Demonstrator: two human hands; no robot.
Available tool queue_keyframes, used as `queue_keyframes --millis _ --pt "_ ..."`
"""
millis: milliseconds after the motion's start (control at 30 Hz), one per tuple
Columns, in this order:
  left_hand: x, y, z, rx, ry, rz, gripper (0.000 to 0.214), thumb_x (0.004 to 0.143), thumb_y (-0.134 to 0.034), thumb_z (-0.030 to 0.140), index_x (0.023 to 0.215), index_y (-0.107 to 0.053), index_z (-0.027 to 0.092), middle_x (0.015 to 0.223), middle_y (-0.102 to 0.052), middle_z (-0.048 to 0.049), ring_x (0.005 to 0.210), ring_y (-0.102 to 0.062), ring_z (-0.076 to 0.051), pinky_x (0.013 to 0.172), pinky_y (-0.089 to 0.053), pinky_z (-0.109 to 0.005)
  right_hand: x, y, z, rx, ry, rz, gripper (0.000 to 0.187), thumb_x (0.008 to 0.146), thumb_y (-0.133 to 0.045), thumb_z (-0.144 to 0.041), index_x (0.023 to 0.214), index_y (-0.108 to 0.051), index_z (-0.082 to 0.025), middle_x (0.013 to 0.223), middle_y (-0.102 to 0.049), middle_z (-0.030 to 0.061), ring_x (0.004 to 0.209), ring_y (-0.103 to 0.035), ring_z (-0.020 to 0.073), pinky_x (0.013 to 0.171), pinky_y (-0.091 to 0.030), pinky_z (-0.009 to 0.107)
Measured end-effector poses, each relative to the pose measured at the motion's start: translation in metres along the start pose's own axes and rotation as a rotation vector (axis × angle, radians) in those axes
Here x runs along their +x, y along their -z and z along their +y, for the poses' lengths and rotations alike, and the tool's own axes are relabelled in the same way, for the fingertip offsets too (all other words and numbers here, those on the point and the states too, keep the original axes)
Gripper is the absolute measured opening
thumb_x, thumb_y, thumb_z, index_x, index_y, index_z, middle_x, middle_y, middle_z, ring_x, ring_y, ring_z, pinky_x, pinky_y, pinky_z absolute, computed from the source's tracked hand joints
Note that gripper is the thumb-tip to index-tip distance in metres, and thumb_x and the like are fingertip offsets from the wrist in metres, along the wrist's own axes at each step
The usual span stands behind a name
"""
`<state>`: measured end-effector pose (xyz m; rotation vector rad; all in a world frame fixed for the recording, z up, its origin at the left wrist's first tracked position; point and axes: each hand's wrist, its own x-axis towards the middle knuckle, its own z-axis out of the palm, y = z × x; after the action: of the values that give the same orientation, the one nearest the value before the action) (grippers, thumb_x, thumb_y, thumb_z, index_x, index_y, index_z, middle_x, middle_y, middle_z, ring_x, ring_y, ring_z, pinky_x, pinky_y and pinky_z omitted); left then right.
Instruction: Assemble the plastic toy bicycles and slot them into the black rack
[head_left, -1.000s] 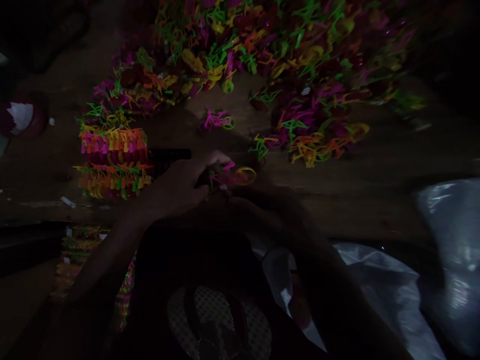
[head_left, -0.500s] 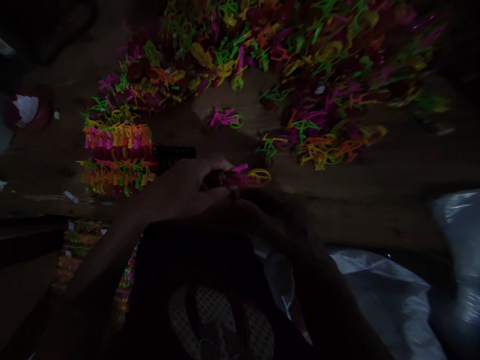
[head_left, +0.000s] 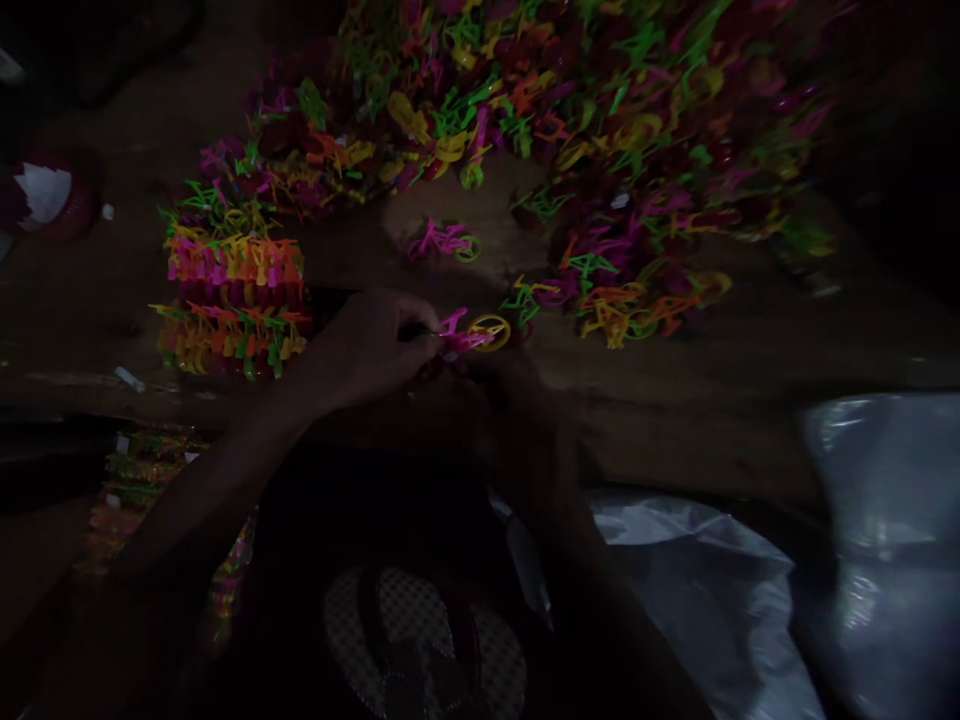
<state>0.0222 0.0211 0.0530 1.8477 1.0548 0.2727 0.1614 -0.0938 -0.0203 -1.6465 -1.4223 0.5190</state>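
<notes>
The person's left hand [head_left: 375, 345] pinches the left end of a pink toy bicycle [head_left: 466, 342] between thumb and forefinger, holding it above the near part of the wooden table [head_left: 697, 400], its yellow wheel pointing right. The right hand [head_left: 521, 405] sits in deep shadow just below and to the right, fingertips close under the toy; whether they grip it cannot be told. Beyond the hands lies a loose pink piece [head_left: 439, 240], with a large multicoloured heap [head_left: 525, 90] farther back. Left of the left hand, neat rows [head_left: 236, 258] of bright pieces lie on the table
</notes>
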Motion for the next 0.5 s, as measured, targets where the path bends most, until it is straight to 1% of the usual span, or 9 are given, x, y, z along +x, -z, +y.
queue_keyframes --millis 100,200,267,367,433,500 --pt "0.002 -0.003 0.003 -0.033 0.048 0.008 0.016 0.082 -0.061 0.021 0.076 -0.074 0.015 0.069 -0.071 -0.0008 0.066 -0.063 -0.014 0.060 -0.041 -0.024 0.002 -0.003 0.003 -0.179 0.007 0.073 0.019 0.093 -0.056 -0.032 0.102 -0.071 -0.024 0.095 -0.076 0.0095 0.094 -0.068 0.0287 0.085 -0.052 0.043" --pt "0.004 -0.008 0.006 -0.089 0.077 0.039 0.018 0.082 -0.062 0.027 0.077 -0.075 0.015 0.066 -0.069 -0.0004 0.062 -0.061 -0.013 0.056 -0.039 -0.024 0.005 -0.006 0.004 -0.214 -0.001 0.152 0.017 0.093 -0.057 -0.031 0.096 -0.072 -0.024 0.089 -0.075 0.0088 0.093 -0.067 0.0279 0.090 -0.050 0.044" --pt "0.005 -0.012 0.008 -0.066 0.029 0.059 0.018 0.082 -0.061 0.026 0.076 -0.073 0.015 0.067 -0.069 -0.0004 0.064 -0.061 -0.013 0.058 -0.039 -0.024 0.007 -0.009 0.005 -0.191 0.034 0.203 0.017 0.094 -0.057 -0.033 0.097 -0.071 -0.024 0.092 -0.075 0.0078 0.092 -0.068 0.0252 0.088 -0.052 0.040" --pt "0.006 -0.015 0.011 0.035 -0.043 0.091 0.016 0.083 -0.060 0.024 0.076 -0.071 0.015 0.068 -0.067 0.0001 0.066 -0.059 -0.013 0.059 -0.038 -0.025 0.012 -0.015 0.007 -0.216 0.160 0.312 0.017 0.096 -0.056 -0.031 0.095 -0.070 -0.021 0.088 -0.075 0.0065 0.084 -0.069 0.0202 0.078 -0.054 0.033" --pt "0.008 -0.016 0.013 0.100 -0.073 0.108 0.016 0.083 -0.060 0.024 0.071 -0.066 0.015 0.063 -0.060 0.0015 0.062 -0.053 -0.012 0.057 -0.035 -0.026 0.015 -0.018 0.007 -0.255 0.250 0.405 0.016 0.096 -0.055 -0.027 0.093 -0.070 -0.020 0.081 -0.073 0.0051 0.076 -0.068 0.0179 0.073 -0.053 0.030" --pt "0.009 -0.016 0.014 0.148 -0.132 0.119 0.019 0.083 -0.059 0.021 0.064 -0.058 0.017 0.059 -0.052 0.0026 0.059 -0.046 -0.011 0.056 -0.033 -0.026 0.016 -0.021 0.005 -0.288 0.302 0.470 0.017 0.098 -0.053 -0.024 0.096 -0.070 -0.020 0.078 -0.072 0.0045 0.074 -0.068 0.0171 0.072 -0.053 0.028"
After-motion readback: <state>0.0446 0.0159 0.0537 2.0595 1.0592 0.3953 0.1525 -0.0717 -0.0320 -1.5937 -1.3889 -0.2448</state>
